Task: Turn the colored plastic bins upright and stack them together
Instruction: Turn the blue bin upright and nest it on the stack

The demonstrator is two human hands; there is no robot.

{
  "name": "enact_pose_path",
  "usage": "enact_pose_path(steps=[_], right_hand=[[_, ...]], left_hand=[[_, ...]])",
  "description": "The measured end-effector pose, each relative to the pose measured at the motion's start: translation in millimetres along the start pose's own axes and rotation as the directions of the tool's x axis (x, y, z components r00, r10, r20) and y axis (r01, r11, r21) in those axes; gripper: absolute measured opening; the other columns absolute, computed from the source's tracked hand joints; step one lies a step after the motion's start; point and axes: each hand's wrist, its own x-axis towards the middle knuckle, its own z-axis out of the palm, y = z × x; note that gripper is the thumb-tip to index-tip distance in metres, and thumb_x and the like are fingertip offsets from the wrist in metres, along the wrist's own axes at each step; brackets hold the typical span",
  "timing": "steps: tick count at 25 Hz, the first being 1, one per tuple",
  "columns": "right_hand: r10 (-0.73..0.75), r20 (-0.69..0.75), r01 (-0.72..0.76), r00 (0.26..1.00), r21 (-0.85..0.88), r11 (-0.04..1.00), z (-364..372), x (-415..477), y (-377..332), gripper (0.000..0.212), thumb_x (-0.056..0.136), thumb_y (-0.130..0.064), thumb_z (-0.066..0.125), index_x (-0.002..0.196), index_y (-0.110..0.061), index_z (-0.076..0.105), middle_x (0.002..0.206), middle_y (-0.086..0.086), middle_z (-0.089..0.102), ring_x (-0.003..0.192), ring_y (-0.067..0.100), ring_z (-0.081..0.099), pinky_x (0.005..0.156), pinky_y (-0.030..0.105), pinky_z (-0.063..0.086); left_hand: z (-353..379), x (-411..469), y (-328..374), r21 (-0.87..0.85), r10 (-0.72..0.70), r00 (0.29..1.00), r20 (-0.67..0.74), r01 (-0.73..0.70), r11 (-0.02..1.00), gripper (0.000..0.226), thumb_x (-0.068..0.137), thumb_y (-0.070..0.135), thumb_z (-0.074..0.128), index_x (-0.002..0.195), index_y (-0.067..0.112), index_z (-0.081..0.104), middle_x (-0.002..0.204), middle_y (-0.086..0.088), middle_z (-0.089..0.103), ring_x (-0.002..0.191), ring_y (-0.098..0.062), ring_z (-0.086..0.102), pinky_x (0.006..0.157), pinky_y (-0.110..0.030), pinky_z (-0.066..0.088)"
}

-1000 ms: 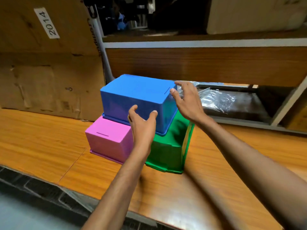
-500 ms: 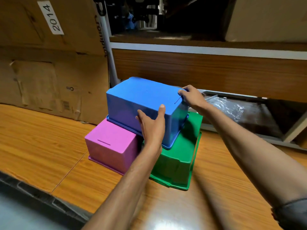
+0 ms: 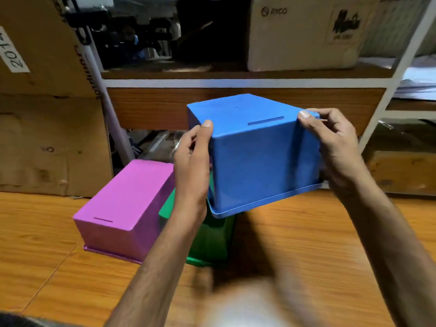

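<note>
Reads "2014" on label [image 3: 11, 53] on cardboard [image 3: 47, 138] far left, "PICO" on white box [image 3: 302, 36] on shelf. Grips blue bin [image 3: 264, 161] upside down, tilted, in the air over mid-desk [image 3: 306, 244]: left hand [image 3: 192, 171] curled round left corner, right hand [image 3: 335, 147] pinching right edge. Smooth base up, slot near edge. Shows pink bin [image 3: 127, 204] inverted on desk, green bin [image 3: 212, 237] just beside, mostly hidden.

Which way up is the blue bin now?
The blue bin is upside down, slightly tilted: slotted base up, rim at the bottom, left hand and right hand gripping it.
</note>
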Motion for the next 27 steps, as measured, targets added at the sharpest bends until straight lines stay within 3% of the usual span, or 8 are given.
enact_pose_path(steps=[4, 7, 11, 14, 18, 23, 25, 27], right_hand=[[-0.081, -0.104, 0.077, 0.991, -0.044, 0.996, -71, -25, -28, 0.028, 0.096, -0.040, 0.067, 0.120, -0.025, 0.065, 0.119, -0.003, 0.073, 0.108, 0.013, 0.067, 0.086, 0.029, 0.053], [-0.059, -0.200, 0.040, 0.978, -0.097, 0.994, -110, -34, -25, 0.024, 0.097, -0.035, 0.068, 0.119, -0.025, 0.066, 0.116, -0.006, 0.073, 0.104, 0.008, 0.069, 0.082, 0.023, 0.053], [0.065, -0.216, -0.097, 0.974, -0.143, 0.985, -143, -49, 1, 0.028, 0.095, -0.026, 0.072, 0.122, -0.018, 0.069, 0.112, -0.008, 0.075, 0.096, 0.000, 0.070, 0.076, 0.015, 0.051], [0.192, -0.158, -0.212, 0.969, -0.125, 0.969, -156, -61, 16, 0.034, 0.094, -0.026, 0.073, 0.127, -0.020, 0.069, 0.116, -0.008, 0.076, 0.102, 0.006, 0.072, 0.080, 0.023, 0.057], [0.287, -0.118, -0.300, 0.951, -0.114, 0.947, -163, -61, 25, 0.038, 0.091, -0.021, 0.076, 0.128, -0.021, 0.069, 0.117, -0.006, 0.075, 0.104, 0.014, 0.073, 0.079, 0.025, 0.056], [0.358, -0.133, -0.365, 0.924, -0.035, 0.930, -161, -61, 37, 0.042, 0.090, -0.018, 0.073, 0.131, -0.021, 0.065, 0.119, -0.005, 0.070, 0.112, 0.018, 0.066, 0.087, 0.036, 0.053], [0.358, -0.120, -0.361, 0.926, -0.001, 0.933, -158, -62, 39, 0.038, 0.092, -0.021, 0.070, 0.130, -0.020, 0.066, 0.122, -0.003, 0.069, 0.116, 0.020, 0.064, 0.089, 0.038, 0.053], [0.350, -0.099, -0.336, 0.932, 0.130, 0.933, -157, -63, 43, 0.032, 0.096, -0.025, 0.063, 0.127, -0.019, 0.068, 0.123, -0.001, 0.072, 0.116, 0.017, 0.067, 0.086, 0.031, 0.056]], left_hand=[[54, -16, 4, -0.034, -0.036, 0.985, 0.171, 0.043, 0.999, 0.035, 0.101, 0.053, 0.051, 0.111, 0.021, 0.063, 0.094, 0.011, 0.064, 0.077, 0.003, 0.059, 0.070, -0.019, 0.049], [90, -31, -9, 0.005, -0.091, 0.941, 0.326, 0.095, 0.995, 0.053, 0.099, 0.060, 0.048, 0.120, 0.014, 0.062, 0.096, 0.010, 0.067, 0.082, -0.001, 0.063, 0.073, -0.023, 0.050], [115, -42, -41, 0.055, -0.158, 0.899, 0.409, 0.149, 0.987, 0.035, 0.100, 0.057, 0.049, 0.107, 0.027, 0.068, 0.085, 0.019, 0.072, 0.073, 0.005, 0.065, 0.062, -0.018, 0.045], [117, -42, -59, 0.070, -0.189, 0.894, 0.408, 0.175, 0.982, 0.035, 0.099, 0.049, 0.054, 0.109, 0.022, 0.074, 0.097, 0.011, 0.076, 0.085, -0.003, 0.068, 0.070, -0.025, 0.046], [117, -36, -70, 0.083, -0.273, 0.881, 0.388, 0.262, 0.962, 0.056, 0.084, 0.057, 0.062, 0.117, 0.013, 0.071, 0.104, -0.003, 0.075, 0.089, -0.015, 0.069, 0.067, -0.029, 0.047], [110, -32, -75, 0.041, -0.267, 0.892, 0.366, 0.271, 0.962, 0.027, 0.098, 0.039, 0.055, 0.087, 0.019, 0.068, 0.057, 0.015, 0.063, 0.048, 0.001, 0.055, 0.047, -0.017, 0.040], [106, -31, -73, 0.003, -0.245, 0.898, 0.366, 0.262, 0.965, 0.029, 0.100, 0.037, 0.053, 0.086, 0.018, 0.070, 0.056, 0.016, 0.061, 0.047, 0.002, 0.053, 0.053, -0.020, 0.038], [102, -30, -74, -0.056, -0.216, 0.882, 0.418, 0.262, 0.963, 0.037, 0.103, 0.043, 0.048, 0.096, 0.016, 0.072, 0.067, 0.014, 0.068, 0.055, 0.002, 0.058, 0.060, -0.021, 0.042]])
